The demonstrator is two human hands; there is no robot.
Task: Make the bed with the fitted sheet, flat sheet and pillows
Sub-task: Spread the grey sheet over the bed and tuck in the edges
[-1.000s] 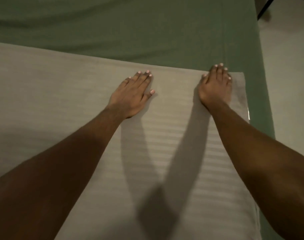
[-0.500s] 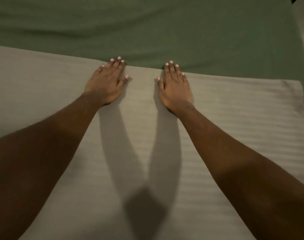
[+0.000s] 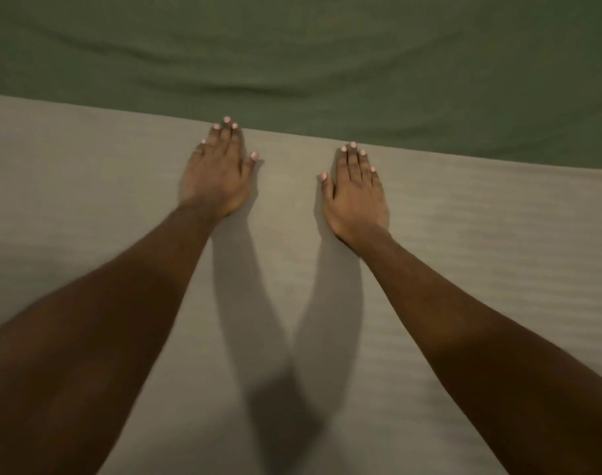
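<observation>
Flat sheet (image 3: 481, 269), one, pale and faintly striped, lies spread over the near part of one green fitted sheet (image 3: 327, 56). Two hands rest flat on it just short of its far edge: left hand (image 3: 215, 176) and right hand (image 3: 356, 197), fingers straight, grasping nothing.

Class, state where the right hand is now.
In the head view the right hand lies flat on the pale striped sheet, right of the left hand, fingertips near the green sheet.
</observation>
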